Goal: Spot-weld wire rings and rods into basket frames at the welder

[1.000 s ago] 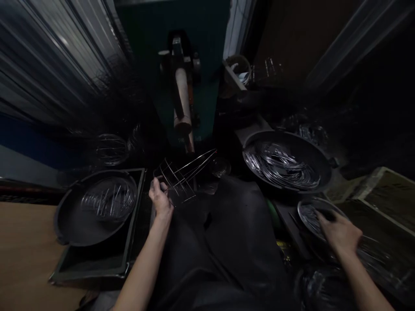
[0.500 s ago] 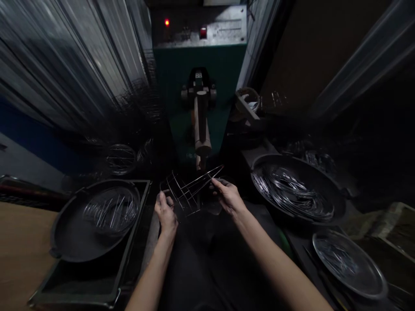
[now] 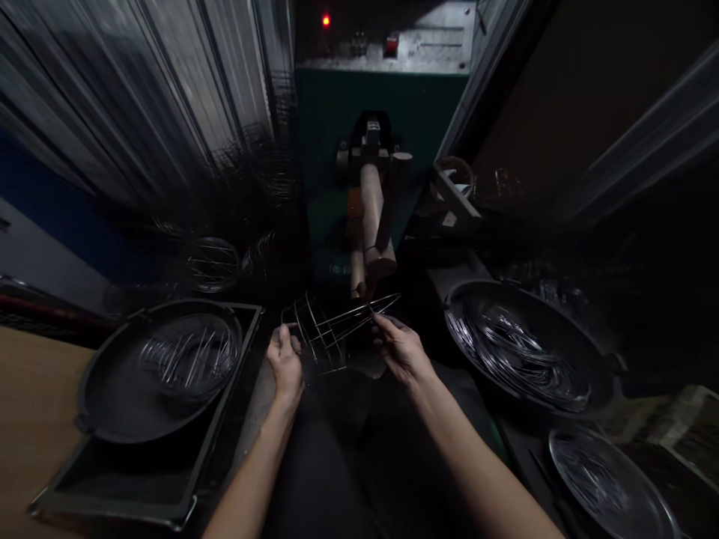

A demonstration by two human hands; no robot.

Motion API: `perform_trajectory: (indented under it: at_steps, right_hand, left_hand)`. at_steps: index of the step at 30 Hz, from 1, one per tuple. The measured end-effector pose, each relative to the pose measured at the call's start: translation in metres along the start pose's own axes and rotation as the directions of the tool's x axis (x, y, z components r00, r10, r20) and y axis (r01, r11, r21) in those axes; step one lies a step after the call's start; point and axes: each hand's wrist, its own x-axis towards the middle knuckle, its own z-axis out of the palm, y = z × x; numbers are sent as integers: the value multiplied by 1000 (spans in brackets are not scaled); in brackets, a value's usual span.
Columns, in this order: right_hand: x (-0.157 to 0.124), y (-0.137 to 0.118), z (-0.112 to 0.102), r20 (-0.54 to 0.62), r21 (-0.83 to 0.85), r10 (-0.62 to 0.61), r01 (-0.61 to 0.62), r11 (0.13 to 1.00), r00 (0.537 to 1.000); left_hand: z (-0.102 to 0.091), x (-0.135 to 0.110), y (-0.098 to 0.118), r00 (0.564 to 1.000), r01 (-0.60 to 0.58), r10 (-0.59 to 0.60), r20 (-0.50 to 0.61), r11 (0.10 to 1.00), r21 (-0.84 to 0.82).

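A small metal wire frame (image 3: pixel 323 333), made of curved and straight thin rods, hangs tilted between my two hands. My left hand (image 3: pixel 285 363) pinches its curved left end between thumb and fingers. On the other side my right hand (image 3: pixel 400 346) grips the long straight rods near their right end. Just beyond the frame is the machine's pale cylindrical arm (image 3: pixel 373 209), with a slimmer lower rod (image 3: pixel 358 273) whose tip comes close to the wires. Whether the frame touches that tip I cannot tell in the dim light.
A green machine (image 3: pixel 382 97) with a lit red lamp (image 3: pixel 326 21) stands ahead. Finished-looking wire pieces lie in a dark pan (image 3: pixel 106 397) at left. At right are a large pan (image 3: pixel 604 374) of wire rings and a round tray (image 3: pixel 645 509) of short wires.
The camera view has shifted, so the machine appears further right. Both hands keep their hold on the wire frame, which stays at nearly the same spot and tilt.
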Motion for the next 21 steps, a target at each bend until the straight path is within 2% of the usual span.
perform_trajectory:
  at_steps: [6,13,21]
  right_hand:
    - [-6,-3,6,-17,-5,-3,3,1000,1000]
    - [-1,2,6,-42,21,-19,20,1000,999]
    - [-2,-3,16,-75,36,-7,9,999,997]
  left_hand:
    - [1,0,3,1000,25,-25,-6,1000,10]
    - [3,1,5,999,38,-38,19,999,-14]
    - [7,4,14,991,130,-128,44,990,-51]
